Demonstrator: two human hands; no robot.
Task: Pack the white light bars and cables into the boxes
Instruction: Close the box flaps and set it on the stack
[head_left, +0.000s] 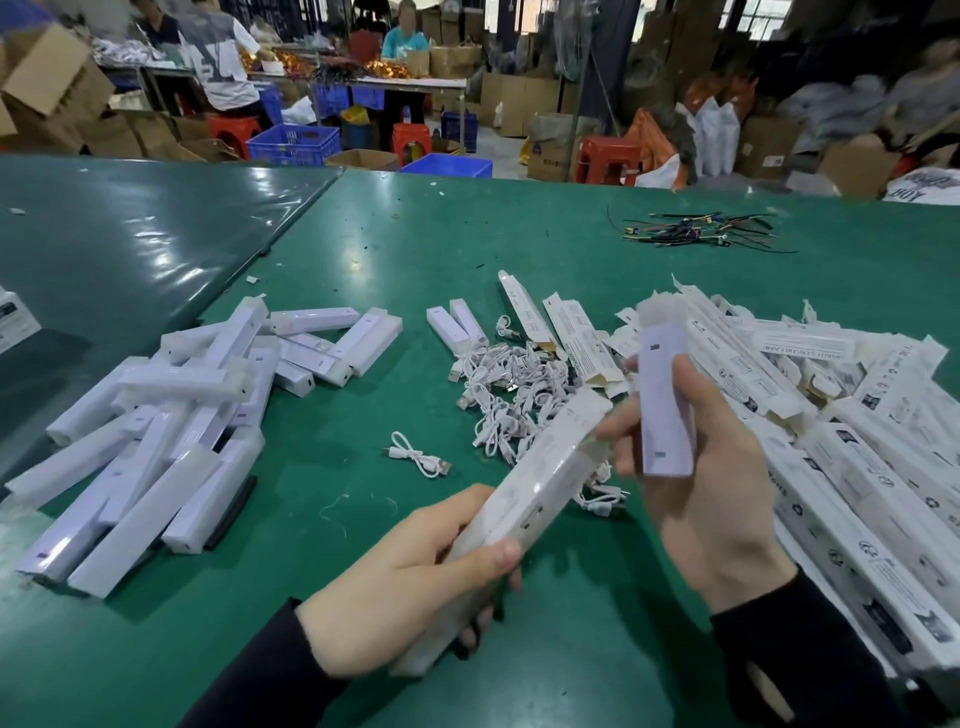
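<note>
Left hand (410, 582) grips a long white box (524, 504) tilted over the green table (363, 270), right hand (711, 478) holds a light bar (665, 395) upright beside it — cables (519, 395) piled just behind.

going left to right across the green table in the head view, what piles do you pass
pile of light bars → lone white cable → heap of white cables → pile of flat printed boxes
</note>
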